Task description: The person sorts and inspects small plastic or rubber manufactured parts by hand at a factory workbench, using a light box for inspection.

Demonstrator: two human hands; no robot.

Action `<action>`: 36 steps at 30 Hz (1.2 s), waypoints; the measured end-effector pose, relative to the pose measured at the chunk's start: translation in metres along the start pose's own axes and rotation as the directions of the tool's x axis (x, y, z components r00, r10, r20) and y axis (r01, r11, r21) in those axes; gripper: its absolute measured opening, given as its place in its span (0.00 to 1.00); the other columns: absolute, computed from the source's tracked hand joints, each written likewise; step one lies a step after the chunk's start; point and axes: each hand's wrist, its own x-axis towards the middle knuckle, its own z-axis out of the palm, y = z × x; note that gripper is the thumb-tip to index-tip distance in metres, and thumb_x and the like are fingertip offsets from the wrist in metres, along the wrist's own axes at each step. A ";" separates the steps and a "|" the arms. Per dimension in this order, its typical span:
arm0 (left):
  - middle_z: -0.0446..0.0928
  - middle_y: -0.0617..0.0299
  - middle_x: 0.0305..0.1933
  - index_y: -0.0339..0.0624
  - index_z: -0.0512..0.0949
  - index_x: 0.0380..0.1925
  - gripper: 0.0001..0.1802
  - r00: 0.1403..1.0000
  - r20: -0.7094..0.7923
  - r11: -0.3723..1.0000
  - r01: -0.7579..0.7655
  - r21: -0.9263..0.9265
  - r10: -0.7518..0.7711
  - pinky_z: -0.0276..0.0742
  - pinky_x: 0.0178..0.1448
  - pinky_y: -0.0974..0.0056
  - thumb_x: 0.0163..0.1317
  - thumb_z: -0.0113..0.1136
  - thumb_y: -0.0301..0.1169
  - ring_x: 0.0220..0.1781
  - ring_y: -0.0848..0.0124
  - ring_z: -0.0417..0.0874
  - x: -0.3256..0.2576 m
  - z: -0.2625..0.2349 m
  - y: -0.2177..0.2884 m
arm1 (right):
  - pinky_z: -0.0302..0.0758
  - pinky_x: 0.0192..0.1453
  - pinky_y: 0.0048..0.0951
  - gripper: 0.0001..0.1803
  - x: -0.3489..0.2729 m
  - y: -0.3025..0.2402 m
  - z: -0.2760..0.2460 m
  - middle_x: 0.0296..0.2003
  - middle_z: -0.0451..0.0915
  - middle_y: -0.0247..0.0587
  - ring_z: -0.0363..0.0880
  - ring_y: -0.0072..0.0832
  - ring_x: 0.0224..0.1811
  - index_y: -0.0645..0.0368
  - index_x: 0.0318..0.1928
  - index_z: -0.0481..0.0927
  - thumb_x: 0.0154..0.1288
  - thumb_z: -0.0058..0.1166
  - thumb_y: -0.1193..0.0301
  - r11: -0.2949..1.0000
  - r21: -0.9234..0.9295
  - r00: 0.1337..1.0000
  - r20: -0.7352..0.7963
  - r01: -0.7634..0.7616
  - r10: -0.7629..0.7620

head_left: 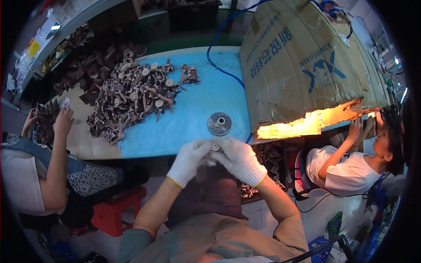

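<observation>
Both my hands wear white knit gloves with yellow cuffs and meet at the table's near edge. My left hand (pixel 192 158) and my right hand (pixel 240 158) are closed together round a small pale round piece (pixel 215 147). Its upper end shows between the fingertips; the rest is hidden in the gloves. Just beyond them, a grey speckled disc (pixel 214 127) with a raised metal ring at its centre lies on the blue mat (pixel 184 127). To the left is a heap of small brown and pinkish figure-like parts (pixel 131 90), some with round tan bases. A few lie apart (pixel 189 74) beside it.
A large cardboard box (pixel 280 65), glowing orange underneath, stands at the right. A blue hose (pixel 209 48) curves over the mat. Dark brown pieces (pixel 94 65) lie far left. Co-workers sit at left (pixel 26 175) and right (pixel 351 171). A red stool (pixel 116 212) and a parts bin (pixel 267 166) are below.
</observation>
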 end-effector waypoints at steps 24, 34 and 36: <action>0.82 0.61 0.29 0.38 0.83 0.54 0.21 0.981 0.042 0.887 -0.191 0.420 0.192 0.75 0.28 0.68 0.75 0.56 0.43 0.24 0.74 0.80 0.067 0.018 0.045 | 0.82 0.38 0.28 0.15 0.054 0.037 0.026 0.36 0.87 0.41 0.84 0.25 0.31 0.64 0.55 0.84 0.75 0.58 0.69 0.809 0.572 0.882 -0.305 -0.132 0.360; 0.78 0.70 0.28 0.35 0.85 0.49 0.18 0.973 -0.094 0.811 -0.120 0.573 0.210 0.61 0.24 0.77 0.74 0.63 0.40 0.23 0.85 0.70 0.077 0.024 0.059 | 0.81 0.60 0.47 0.18 -0.153 0.146 0.050 0.50 0.87 0.49 0.87 0.45 0.52 0.55 0.54 0.85 0.73 0.53 0.59 0.749 -0.093 0.751 -0.185 -0.656 0.634; 0.78 0.70 0.29 0.35 0.85 0.50 0.18 0.971 -0.091 0.789 -0.123 0.602 0.222 0.61 0.25 0.77 0.74 0.62 0.40 0.23 0.85 0.70 0.075 0.035 0.055 | 0.81 0.59 0.50 0.20 -0.207 0.218 0.045 0.50 0.85 0.56 0.85 0.49 0.52 0.58 0.57 0.81 0.70 0.51 0.62 0.534 -0.258 0.590 -0.258 -0.805 0.765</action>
